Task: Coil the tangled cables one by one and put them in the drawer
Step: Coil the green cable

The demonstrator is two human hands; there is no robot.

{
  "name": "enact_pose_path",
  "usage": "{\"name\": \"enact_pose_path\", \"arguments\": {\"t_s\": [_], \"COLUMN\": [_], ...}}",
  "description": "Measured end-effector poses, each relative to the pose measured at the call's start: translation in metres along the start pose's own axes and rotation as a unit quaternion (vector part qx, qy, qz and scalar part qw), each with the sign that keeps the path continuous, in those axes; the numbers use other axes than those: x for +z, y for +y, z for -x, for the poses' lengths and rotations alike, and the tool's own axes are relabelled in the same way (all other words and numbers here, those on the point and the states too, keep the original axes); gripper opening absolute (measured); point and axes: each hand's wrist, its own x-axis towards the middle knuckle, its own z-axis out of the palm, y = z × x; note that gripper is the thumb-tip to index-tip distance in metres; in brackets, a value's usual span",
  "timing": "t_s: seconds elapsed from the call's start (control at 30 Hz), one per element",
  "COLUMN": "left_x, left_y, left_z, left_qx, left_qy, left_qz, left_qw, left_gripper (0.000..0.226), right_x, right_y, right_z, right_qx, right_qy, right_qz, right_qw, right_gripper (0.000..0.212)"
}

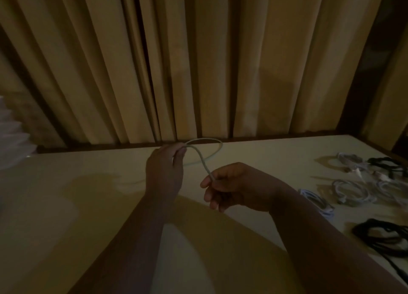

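Note:
A pale cable runs between both my hands above the light table. My left hand pinches it near the far edge, where it forms a loop reaching toward the curtain. My right hand grips the cable's lower end between thumb and fingers. Several other cables lie at the right: pale coiled ones, a white one, and black ones. No drawer is in view.
A beige pleated curtain hangs just behind the table's far edge. A white folded object stands at the left edge. More pale and black cables lie at the far right. The room is dim.

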Motion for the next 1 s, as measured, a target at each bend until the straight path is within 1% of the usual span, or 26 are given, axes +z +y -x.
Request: {"name": "enact_pose_path", "arguments": {"t_s": [0.07,0.13,0.17,0.23,0.27,0.3,0.37,0.43,0.47,0.53,0.57,0.63,0.67,0.73,0.8,0.9,0.93,1.0], "left_x": [0.003,0.004,0.006,0.010,0.011,0.011,0.008,0.003,0.000,0.000,0.000,0.000,-0.002,-0.009,-0.016,-0.027,-0.031,-0.038], "left_y": [0.006,0.011,0.011,0.013,0.015,0.019,0.026,0.035,0.041,0.049,0.054,0.063,0.066,0.068,0.067,0.061,0.061,0.060], "left_z": [0.002,0.006,0.007,0.007,0.008,0.008,0.008,0.007,0.004,-0.001,-0.004,-0.011,-0.015,-0.028,-0.040,-0.058,-0.063,-0.072], "left_qx": [0.012,0.016,0.010,-0.032,-0.049,-0.044,0.000,0.028,0.026,0.008,0.011,0.016,0.004,-0.020,-0.020,-0.005,0.001,0.019], "left_qy": [-0.022,-0.039,-0.052,-0.103,-0.128,-0.136,-0.110,-0.078,-0.079,-0.111,-0.132,-0.170,-0.196,-0.254,-0.295,-0.325,-0.333,-0.337], "left_qz": [0.021,0.057,0.080,0.124,0.121,0.097,0.078,0.128,0.146,0.178,0.188,0.194,0.196,0.180,0.133,0.102,0.089,0.068], "left_qw": [0.999,0.997,0.995,0.986,0.983,0.985,0.991,0.988,0.986,0.978,0.973,0.966,0.961,0.950,0.946,0.940,0.939,0.939], "left_gripper": [0.022,0.022,0.022,0.020,0.018,0.017,0.019,0.019,0.020,0.021,0.026,0.035,0.034,0.028,0.027,0.030,0.030,0.029], "right_x": [0.004,0.011,0.014,0.017,0.016,0.013,0.006,-0.003,-0.006,-0.010,-0.011,-0.013,-0.015,-0.022,-0.030,-0.040,-0.042,-0.047], "right_y": [0.001,-0.002,-0.005,-0.014,-0.019,-0.025,-0.036,-0.048,-0.053,-0.063,-0.067,-0.073,-0.075,-0.077,-0.076,-0.071,-0.069,-0.064], "right_z": [-0.001,-0.004,-0.005,-0.010,-0.014,-0.018,-0.028,-0.038,-0.043,-0.052,-0.057,-0.065,-0.068,-0.070,-0.070,-0.070,-0.071,-0.074], "right_qx": [-0.016,-0.046,-0.062,-0.092,-0.107,-0.123,-0.152,-0.187,-0.211,-0.257,-0.275,-0.305,-0.318,-0.336,-0.332,-0.312,-0.297,-0.257], "right_qy": [-0.046,-0.057,-0.045,0.007,0.034,0.054,0.075,0.080,0.081,0.082,0.088,0.112,0.127,0.169,0.227,0.271,0.295,0.334], "right_qz": [-0.050,-0.106,-0.133,-0.169,-0.183,-0.203,-0.260,-0.297,-0.308,-0.341,-0.359,-0.377,-0.377,-0.348,-0.261,-0.070,0.011,0.169], "right_qw": [0.998,0.992,0.988,0.981,0.977,0.970,0.951,0.933,0.924,0.901,0.887,0.867,0.860,0.859,0.877,0.908,0.908,0.891], "right_gripper": [0.019,0.018,0.019,0.022,0.021,0.020,0.022,0.023,0.022,0.021,0.022,0.020,0.018,0.014,0.011,0.012,0.013,0.016]}}
